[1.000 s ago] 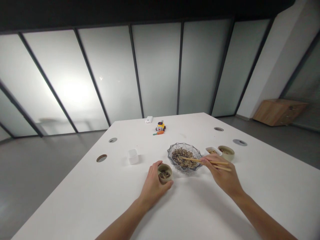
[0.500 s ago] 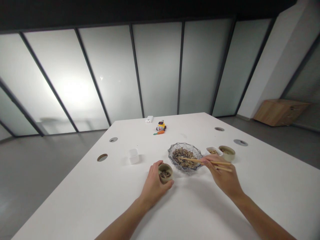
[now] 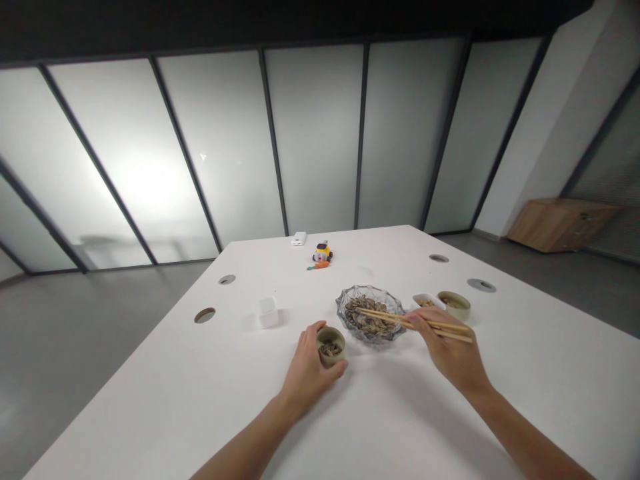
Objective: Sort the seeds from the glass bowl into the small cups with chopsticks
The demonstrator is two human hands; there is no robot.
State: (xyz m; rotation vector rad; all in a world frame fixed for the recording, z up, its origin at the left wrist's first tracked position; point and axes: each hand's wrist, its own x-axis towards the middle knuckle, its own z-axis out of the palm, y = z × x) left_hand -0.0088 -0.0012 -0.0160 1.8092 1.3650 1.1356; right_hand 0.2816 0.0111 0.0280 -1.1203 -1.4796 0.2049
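Head: left fingers (image 3: 312, 329) clasp bowl (image 3: 333, 334); right fingers (image 3: 425, 316), chopsticks (image 3: 386, 315).

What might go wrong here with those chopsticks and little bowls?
Seeds might slip off the chopsticks and scatter on the table, since the tips are thin and the seeds small.

The left hand is around the small cup; a careless twist could tip its seeds out.

The right hand is close to the white dish, so it might bump it.

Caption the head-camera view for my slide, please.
Left hand around a small cup, right hand holding chopsticks over a glass bowl of striped seeds.
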